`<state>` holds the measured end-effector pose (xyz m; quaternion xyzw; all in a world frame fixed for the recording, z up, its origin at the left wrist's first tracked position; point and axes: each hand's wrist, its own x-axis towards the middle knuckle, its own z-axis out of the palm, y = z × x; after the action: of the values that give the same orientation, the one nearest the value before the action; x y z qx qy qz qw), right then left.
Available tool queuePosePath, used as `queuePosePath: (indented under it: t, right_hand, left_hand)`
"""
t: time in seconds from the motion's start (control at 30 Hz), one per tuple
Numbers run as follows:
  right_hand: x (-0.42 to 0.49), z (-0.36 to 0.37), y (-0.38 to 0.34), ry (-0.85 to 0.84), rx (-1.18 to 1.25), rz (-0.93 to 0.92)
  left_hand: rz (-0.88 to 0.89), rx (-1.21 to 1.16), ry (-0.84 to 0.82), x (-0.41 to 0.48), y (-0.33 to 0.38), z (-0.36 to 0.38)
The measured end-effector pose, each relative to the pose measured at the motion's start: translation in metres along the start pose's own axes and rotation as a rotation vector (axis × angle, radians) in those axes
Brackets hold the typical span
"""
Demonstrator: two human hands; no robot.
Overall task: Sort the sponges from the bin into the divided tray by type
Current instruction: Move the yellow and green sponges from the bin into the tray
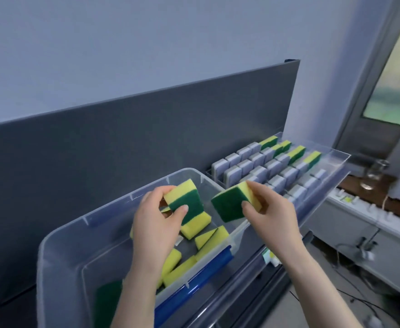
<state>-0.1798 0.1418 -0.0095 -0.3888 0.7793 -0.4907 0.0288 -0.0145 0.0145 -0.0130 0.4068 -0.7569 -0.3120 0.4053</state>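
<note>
As left hand [154, 223] grips sponge [194, 198] — right [272, 216] likewise.

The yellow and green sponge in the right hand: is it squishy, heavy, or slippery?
Probably squishy: the sponge looks like foam. Likely light, since the right hand holds it up by a mere thumb-and-finger pinch. Its green scrubbing face looks rough, so it likely won't slip.

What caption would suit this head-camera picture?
Left hand grips one yellow-and-green sponge, right hand another, at a clear plastic bin beside a divided clear tray.
</note>
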Motion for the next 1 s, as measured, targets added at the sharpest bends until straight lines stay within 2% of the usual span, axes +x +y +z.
queuePosePath:
  t: [0.17,0.6,1.0]
  right_hand:
    - [0.002,-0.046,0.033,0.101,0.040,0.040]
    - [0.028,-0.168,0.133,0.182,0.046,0.113]
    - [0.054,-0.251,0.214,0.144,-0.014,0.105]
  left_hand:
    - [0.012,-0.056,0.000,-0.012,0.039,0.050]
    - [0.028,-0.062,-0.158,-0.036,0.120,0.185]
    - [0.033,-0.134,-0.207,-0.057,0.182,0.296]
